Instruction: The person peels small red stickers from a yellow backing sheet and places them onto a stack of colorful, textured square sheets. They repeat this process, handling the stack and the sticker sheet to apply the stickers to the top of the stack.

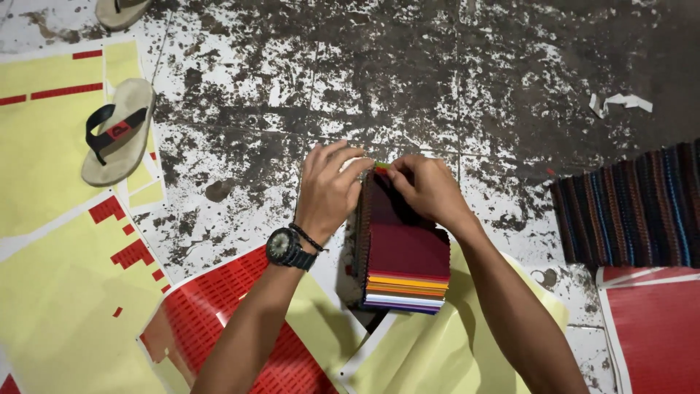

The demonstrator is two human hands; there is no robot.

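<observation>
A thick swatch book of coloured sheets [405,255] lies on the floor in the middle, dark red on top, with orange, yellow, white and purple edges at its near end. My left hand [329,190], with a black watch and a bracelet on the wrist, holds the book's left side near the far end. My right hand [426,188] pinches a sheet at the far top edge, fingertips close to the left hand's fingers.
Yellow backing sheets with red sticker strips [51,168] cover the left floor, with a red sticker sheet [219,328] under my left arm. Two sandals [117,131] lie at the upper left. A striped cloth [634,204] and another red sheet [656,328] sit at the right.
</observation>
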